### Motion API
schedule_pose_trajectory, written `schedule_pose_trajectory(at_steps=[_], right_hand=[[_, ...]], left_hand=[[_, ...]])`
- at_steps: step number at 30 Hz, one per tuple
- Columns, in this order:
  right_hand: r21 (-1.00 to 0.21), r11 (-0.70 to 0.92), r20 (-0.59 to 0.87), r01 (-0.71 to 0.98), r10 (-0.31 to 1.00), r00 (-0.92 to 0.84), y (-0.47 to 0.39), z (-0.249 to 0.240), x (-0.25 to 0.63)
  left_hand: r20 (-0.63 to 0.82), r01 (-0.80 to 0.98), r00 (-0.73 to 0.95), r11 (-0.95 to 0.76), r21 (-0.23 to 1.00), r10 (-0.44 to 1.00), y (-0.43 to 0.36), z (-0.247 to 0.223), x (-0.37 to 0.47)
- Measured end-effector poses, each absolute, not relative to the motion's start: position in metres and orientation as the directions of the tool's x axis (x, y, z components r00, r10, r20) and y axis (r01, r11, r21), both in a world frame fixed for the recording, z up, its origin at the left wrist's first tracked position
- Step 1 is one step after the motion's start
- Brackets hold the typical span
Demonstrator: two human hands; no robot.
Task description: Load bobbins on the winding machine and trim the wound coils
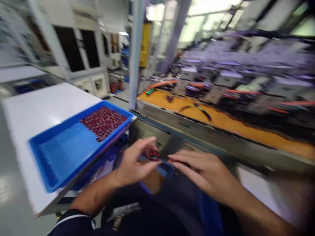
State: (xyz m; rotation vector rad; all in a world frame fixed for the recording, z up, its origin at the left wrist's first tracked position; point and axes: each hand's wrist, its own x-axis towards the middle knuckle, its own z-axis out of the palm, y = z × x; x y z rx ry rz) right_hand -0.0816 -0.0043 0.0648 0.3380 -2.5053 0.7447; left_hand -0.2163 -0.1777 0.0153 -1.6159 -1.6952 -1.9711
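My left hand (139, 160) curls its fingers and thumb around a small cluster of red-and-black parts (154, 155), too blurred to name more closely. My right hand (200, 168) is just to the right of it, a short gap away. Its fingertips and thumb are drawn together, and whatever may lie between them cannot be made out. On the left stands a shallow blue tray (46, 164). Thin dark-red parts (105, 121) lie packed in rows at its far end, similar in colour to the cluster in my left hand.
The tray rests on a white table (56, 101). Ahead runs a machine line with an orange bench strip (169, 101), where pliers (197, 109) lie. A pale upright post (136, 55) stands between table and machine. Below my hands is a blurred blue item (166, 170).
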Motion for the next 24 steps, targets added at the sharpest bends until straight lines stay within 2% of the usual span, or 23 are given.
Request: schedule_pose_trajectory(at_steps=[2, 4, 6, 9, 11, 14, 17, 20, 22, 24], right_hand=[[-0.549, 0.778, 0.431, -0.305, -0.049, -0.901, 0.004, 0.058, -0.076], [-0.618, 0.740, 0.396, -0.267, -0.001, -0.918, 0.013, 0.049, -0.070], [-0.629, 0.734, 0.426, -0.257, 0.048, -0.903, 0.019, 0.039, -0.062], [-0.642, 0.717, 0.547, -0.272, 0.179, -0.818, 0.021, 0.029, -0.053], [-0.703, 0.630, 0.599, -0.329, 0.275, -0.752, 0.021, 0.024, -0.054], [-0.812, 0.378, 0.570, -0.444, 0.353, -0.742, 0.020, 0.017, -0.064], [-0.852, 0.129, 0.519, -0.507, 0.333, -0.787, 0.017, 0.012, -0.074], [-0.856, 0.015, 0.504, -0.517, 0.248, -0.827, 0.021, 0.009, -0.076], [-0.854, -0.016, 0.511, -0.520, 0.167, -0.843, 0.029, 0.006, -0.076], [-0.854, 0.016, 0.512, -0.520, 0.201, -0.835, 0.040, 0.002, -0.078]], left_hand=[[0.695, 0.609, -0.447, -0.376, 0.698, 0.563, -0.164, 0.011, -0.226], [0.665, 0.568, -0.438, -0.387, 0.726, 0.605, -0.147, 0.004, -0.234], [0.627, 0.514, -0.430, -0.396, 0.761, 0.649, -0.130, -0.002, -0.237], [0.561, 0.430, -0.432, -0.386, 0.816, 0.706, -0.109, -0.006, -0.235], [0.523, 0.370, -0.441, -0.383, 0.846, 0.729, -0.098, -0.007, -0.234], [0.459, 0.230, -0.445, -0.397, 0.889, 0.769, -0.088, -0.009, -0.234], [0.362, 0.063, -0.449, -0.375, 0.925, 0.817, -0.087, -0.011, -0.237], [0.289, -0.034, -0.447, -0.339, 0.940, 0.847, -0.093, -0.010, -0.242], [0.307, 0.012, -0.434, -0.336, 0.942, 0.847, -0.098, -0.007, -0.246], [0.372, 0.160, -0.419, -0.336, 0.928, 0.828, -0.104, -0.003, -0.250]])
